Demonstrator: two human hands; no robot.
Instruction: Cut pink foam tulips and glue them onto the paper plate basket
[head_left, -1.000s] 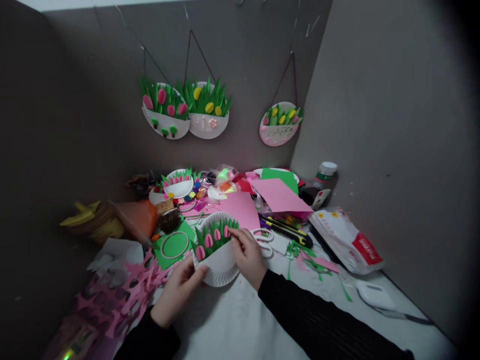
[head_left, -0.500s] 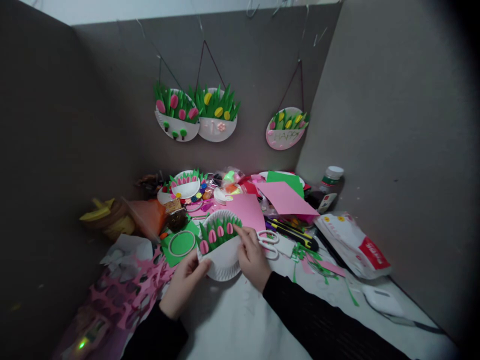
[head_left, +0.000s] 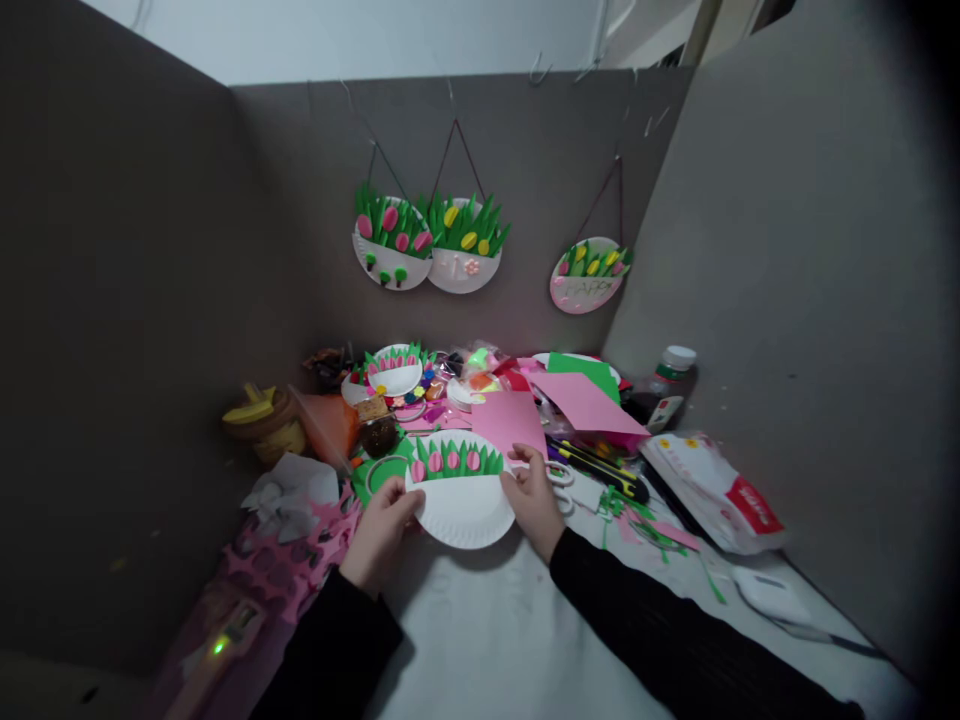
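Observation:
A white paper plate basket (head_left: 466, 512) with green paper grass and several pink paper tulips along its top is held up level over the table. My left hand (head_left: 384, 525) pinches its left edge, thumb on the front. On the right edge, my right hand (head_left: 534, 500) grips with the thumb in front and the fingers partly behind. White-handled scissors (head_left: 561, 485) lie just beyond my right hand. Behind the plate, pink paper (head_left: 510, 418) and green paper (head_left: 379, 470) lie on the table.
Pink paper scraps (head_left: 285, 555) and a glue gun (head_left: 238, 630) with a green light are at left. Cutters (head_left: 600, 468), a white packet (head_left: 712, 490) and a bottle (head_left: 671, 375) sit at right. Finished baskets (head_left: 465, 270) hang on the grey back wall (head_left: 510, 130).
The plate has turned from tilted to level. My right hand has moved from the tulips to the plate's right edge. The camera view has shifted.

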